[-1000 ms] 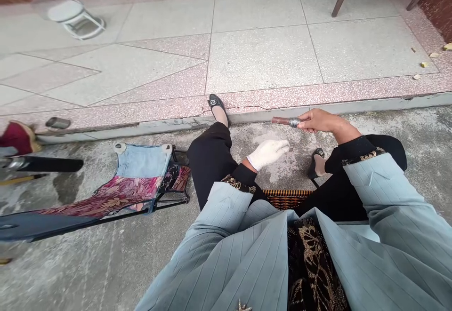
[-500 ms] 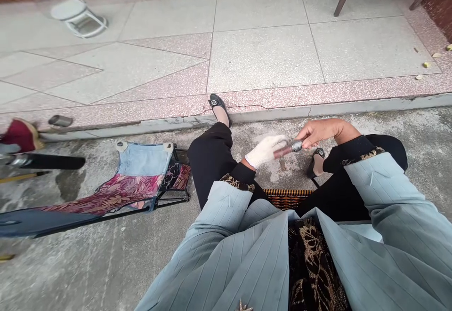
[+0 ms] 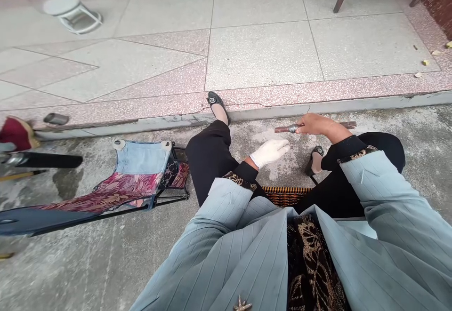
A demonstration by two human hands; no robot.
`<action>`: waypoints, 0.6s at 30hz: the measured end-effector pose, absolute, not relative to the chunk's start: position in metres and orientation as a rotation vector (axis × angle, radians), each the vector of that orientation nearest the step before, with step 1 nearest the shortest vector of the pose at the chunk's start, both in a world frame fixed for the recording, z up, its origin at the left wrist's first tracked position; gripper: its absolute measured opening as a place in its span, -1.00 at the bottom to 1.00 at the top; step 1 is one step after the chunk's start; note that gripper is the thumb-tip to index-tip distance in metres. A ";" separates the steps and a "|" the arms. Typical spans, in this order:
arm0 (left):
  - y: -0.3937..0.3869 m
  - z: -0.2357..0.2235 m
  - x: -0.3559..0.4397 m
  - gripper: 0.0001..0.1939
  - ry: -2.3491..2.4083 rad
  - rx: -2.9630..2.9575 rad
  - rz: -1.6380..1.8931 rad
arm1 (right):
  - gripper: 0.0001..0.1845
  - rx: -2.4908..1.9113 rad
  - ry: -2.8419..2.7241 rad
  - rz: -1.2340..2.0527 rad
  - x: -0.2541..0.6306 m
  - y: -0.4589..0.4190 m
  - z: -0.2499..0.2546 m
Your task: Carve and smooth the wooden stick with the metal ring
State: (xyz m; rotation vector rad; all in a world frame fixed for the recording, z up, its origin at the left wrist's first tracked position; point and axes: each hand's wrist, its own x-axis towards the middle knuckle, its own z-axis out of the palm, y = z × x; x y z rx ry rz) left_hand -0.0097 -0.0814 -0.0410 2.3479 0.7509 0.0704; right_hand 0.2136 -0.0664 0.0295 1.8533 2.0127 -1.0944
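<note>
My right hand (image 3: pixel 313 125) is bare and closed around a reddish-brown rod (image 3: pixel 281 129). Silvery wire (image 3: pixel 293 128) is wound round the rod just beyond my fingertips. The rod's other end sticks out behind my wrist; its middle is hidden by the hand. My left hand (image 3: pixel 270 153) wears a white knitted glove. It is apart from the rod, below its left end, with fingers stretched out and nothing visible in them. Both hands are above the concrete between my knees.
A folding chair (image 3: pixel 141 158) with denim and flowered cloth stands left of my leg. Beyond it lie a black cylinder (image 3: pixel 52 161) and a metal tube (image 3: pixel 56 119). A raised step edge (image 3: pixel 169 119) runs ahead, with a white stool (image 3: pixel 76 12) on the tiles.
The gloved left hand has come off the rod and dropped slightly. My right hand has moved up a little with the rod, which now lies nearly level across the view.
</note>
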 end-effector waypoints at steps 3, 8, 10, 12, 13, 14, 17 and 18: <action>-0.081 -0.037 -0.011 -0.67 0.739 2.380 0.030 | -0.78 1.635 1.959 -0.912 0.203 -0.069 0.026; -0.073 -0.028 -0.021 -0.70 0.599 2.170 0.154 | -0.63 1.139 1.785 -1.605 0.206 -0.076 0.030; -0.070 -0.029 -0.023 -0.68 0.628 1.989 0.242 | -0.49 1.099 1.854 -1.885 0.215 -0.078 0.038; -0.070 -0.033 -0.021 -0.64 0.696 1.787 0.347 | -0.45 1.234 1.991 -2.101 0.224 -0.078 0.044; -0.070 -0.035 -0.019 -0.63 0.709 1.709 0.386 | -0.47 1.350 2.047 -2.169 0.227 -0.079 0.046; -0.072 -0.037 -0.017 -0.62 0.706 1.664 0.400 | -0.50 1.482 2.082 -2.206 0.228 -0.078 0.047; -0.076 -0.042 -0.010 -0.65 0.684 1.722 0.309 | -0.57 1.917 2.092 -2.055 0.224 -0.075 0.042; -0.077 -0.043 -0.009 -0.66 0.690 1.780 0.273 | -0.61 2.043 2.083 -1.905 0.222 -0.073 0.039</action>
